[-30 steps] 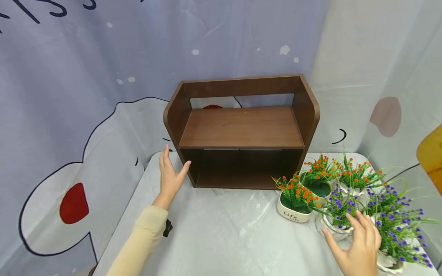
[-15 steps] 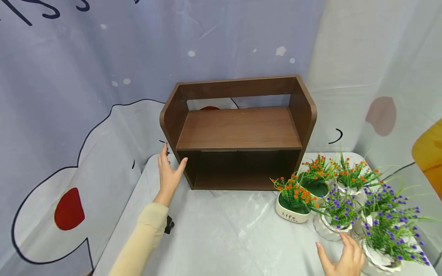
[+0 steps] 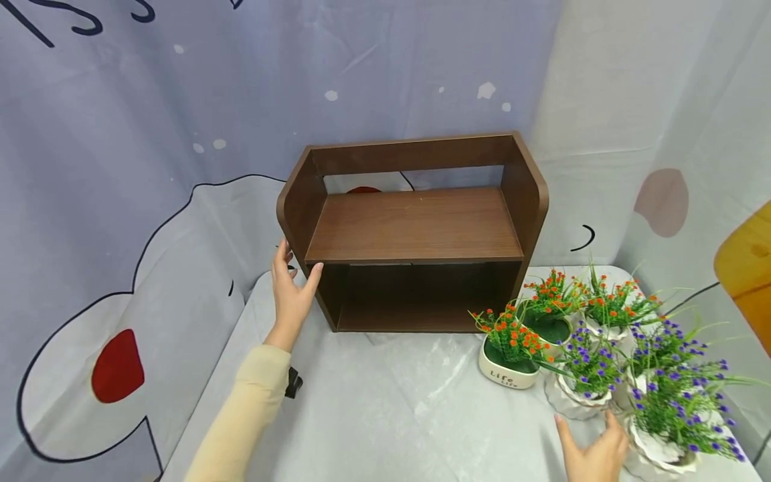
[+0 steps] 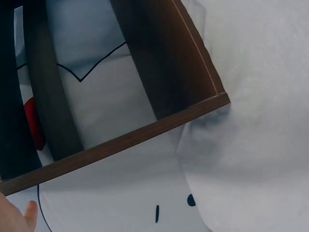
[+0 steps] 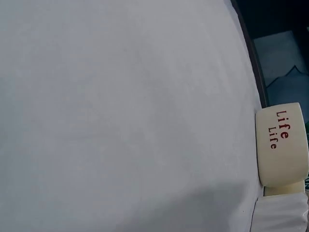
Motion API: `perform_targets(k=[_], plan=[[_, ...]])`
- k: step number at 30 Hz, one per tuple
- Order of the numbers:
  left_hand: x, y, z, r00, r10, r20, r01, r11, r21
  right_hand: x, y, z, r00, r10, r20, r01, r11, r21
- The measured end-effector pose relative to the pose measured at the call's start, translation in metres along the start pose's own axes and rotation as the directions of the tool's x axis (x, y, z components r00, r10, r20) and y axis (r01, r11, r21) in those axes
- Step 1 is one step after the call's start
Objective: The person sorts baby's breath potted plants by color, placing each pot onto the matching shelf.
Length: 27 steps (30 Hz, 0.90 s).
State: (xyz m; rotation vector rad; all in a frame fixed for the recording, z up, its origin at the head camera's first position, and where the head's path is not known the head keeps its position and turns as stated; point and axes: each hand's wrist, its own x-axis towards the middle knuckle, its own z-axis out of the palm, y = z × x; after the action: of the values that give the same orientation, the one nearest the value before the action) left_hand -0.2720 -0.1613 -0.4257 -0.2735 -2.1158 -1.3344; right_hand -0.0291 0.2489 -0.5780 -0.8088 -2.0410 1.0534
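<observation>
A brown two-tier wooden shelf (image 3: 415,224) stands at the back of the table. My left hand (image 3: 289,301) is beside its left side panel, fingers extended along the outside and thumb at the front edge. In the left wrist view, part of that hand (image 4: 17,215) shows at the lower left, right by the shelf's side edge (image 4: 120,140). My right hand (image 3: 593,452) is low at the right, thumb and fingers spread, holding nothing visible. It is nearest to a white pot of purple flowers (image 3: 656,455) and another purple-flowered pot (image 3: 575,398).
An oval cream pot marked "Life" (image 3: 506,371) with orange flowers stands by the shelf's right front corner. Further orange (image 3: 614,308) and purple plants crowd the table's right side. A small black object (image 3: 293,383) is beside the left sleeve. Printed curtains (image 3: 150,234) hang behind.
My left hand has moved slightly up and closer against the shelf's side. My right hand has moved left and down, away from over the purple flowers. The head view has shifted a little.
</observation>
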Motion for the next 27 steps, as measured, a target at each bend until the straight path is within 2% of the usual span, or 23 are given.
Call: perform_targets(k=[4, 14, 17, 21, 22, 27], plan=[[0.004, 0.005, 0.000, 1.000, 0.010, -0.003, -0.010, 1.000, 0.004, 0.006, 0.002, 0.004, 0.996, 0.083, 0.038, -0.084, 0.996, 0.032], [0.014, 0.008, 0.000, 0.999, 0.014, -0.033, -0.014, 1.000, -0.013, 0.024, 0.007, 0.013, 0.986, 0.122, 0.115, -0.128, 0.991, 0.047], [0.018, 0.007, 0.001, 0.999, 0.009, -0.038, -0.010, 1.000, -0.021, 0.030, 0.008, 0.018, 0.989, 0.110, 0.095, -0.117, 0.991, 0.068], [0.023, 0.006, 0.000, 0.999, 0.025, -0.040, -0.026, 0.999, -0.023, 0.039, 0.010, 0.024, 0.998, 0.060, 0.036, -0.064, 0.991, 0.116], [0.023, 0.011, -0.001, 0.999, 0.030, -0.040, -0.031, 0.999, -0.023, 0.041, 0.010, 0.024, 0.999, 0.047, 0.025, -0.050, 0.991, 0.127], [0.026, 0.010, -0.004, 0.999, 0.039, -0.019, -0.039, 0.999, -0.011, 0.049, 0.006, 0.024, 0.999, 0.037, 0.028, -0.040, 0.988, 0.146]])
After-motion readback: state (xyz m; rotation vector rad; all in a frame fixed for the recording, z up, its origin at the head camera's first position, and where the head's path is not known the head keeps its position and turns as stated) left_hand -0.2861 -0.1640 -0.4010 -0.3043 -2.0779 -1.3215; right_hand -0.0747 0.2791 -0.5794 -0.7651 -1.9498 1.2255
